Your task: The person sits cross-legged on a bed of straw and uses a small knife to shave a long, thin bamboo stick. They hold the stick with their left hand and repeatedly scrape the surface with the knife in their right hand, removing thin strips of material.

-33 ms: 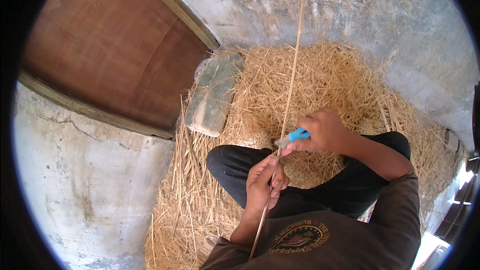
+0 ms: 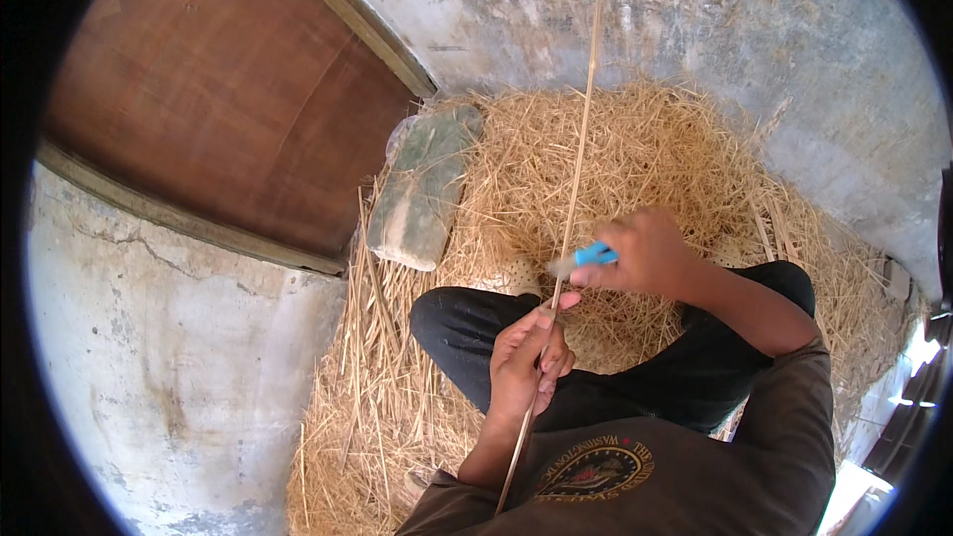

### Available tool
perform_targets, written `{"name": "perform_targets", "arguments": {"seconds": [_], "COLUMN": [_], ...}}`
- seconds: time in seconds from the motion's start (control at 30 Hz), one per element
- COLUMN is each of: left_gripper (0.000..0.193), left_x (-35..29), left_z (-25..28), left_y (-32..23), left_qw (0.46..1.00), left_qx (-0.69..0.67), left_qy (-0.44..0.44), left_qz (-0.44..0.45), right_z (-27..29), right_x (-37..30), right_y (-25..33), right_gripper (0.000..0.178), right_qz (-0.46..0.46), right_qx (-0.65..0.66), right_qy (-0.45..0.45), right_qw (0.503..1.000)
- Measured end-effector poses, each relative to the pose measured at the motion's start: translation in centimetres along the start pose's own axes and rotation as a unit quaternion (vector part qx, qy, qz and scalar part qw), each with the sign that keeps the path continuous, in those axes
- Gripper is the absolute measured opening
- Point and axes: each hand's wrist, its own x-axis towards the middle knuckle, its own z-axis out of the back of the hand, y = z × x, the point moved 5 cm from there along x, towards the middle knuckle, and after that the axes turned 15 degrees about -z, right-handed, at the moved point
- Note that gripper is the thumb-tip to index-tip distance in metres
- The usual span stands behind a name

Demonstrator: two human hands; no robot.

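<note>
A long, thin bamboo strip (image 2: 582, 139) runs from beside my body, up through my left hand, toward the far wall. My left hand (image 2: 531, 347) is closed around its lower part, thumb on top. In my right hand (image 2: 640, 253), the fingers are wrapped round a blue-handled knife (image 2: 594, 255). Its pale, blurred blade meets the strip or lies just over it, a little beyond my left fingertips. Whether the blade touches the strip I cannot tell.
Pale straw-like shavings (image 2: 655, 149) cover the floor round my crossed legs (image 2: 467, 333). A worn greenish stone block (image 2: 427, 189) lies on them at the left. Cut strips (image 2: 377, 367) lie below it. A stained wall (image 2: 794, 60) and a brown door panel (image 2: 228, 89) close in the space.
My right hand has shifted slightly up and away from my left hand, taking the knife with it along the strip. My left hand stays in place.
</note>
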Motion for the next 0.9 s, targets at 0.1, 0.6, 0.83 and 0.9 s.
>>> {"name": "perform_targets", "arguments": {"seconds": [0.1,0.6,0.83,0.9], "left_gripper": [0.038,0.034,0.035,0.036], "left_x": [-0.2,-0.3,-0.8,-1.0], "left_z": [0.1,-0.1,-0.3,-0.3], "left_y": [0.0,-0.1,-0.2,0.0], "left_qw": [1.000,0.983,0.984,0.984], "left_qx": [0.013,0.177,0.167,0.163], "left_qy": [0.009,0.046,0.060,0.066], "left_qz": [0.004,-0.015,-0.004,-0.001], "right_z": [0.3,0.9,-0.3,0.8], "right_x": [0.4,2.6,1.8,3.5], "right_y": [-0.4,-2.8,-2.6,-4.5], "right_gripper": [0.067,0.072,0.065,0.065], "right_qz": [-0.026,-0.075,-0.014,-0.018], "right_qx": [-0.023,-0.075,-0.092,-0.147], "right_qy": [-0.010,-0.008,-0.077,-0.054], "right_qw": [0.999,0.994,0.993,0.987]}}
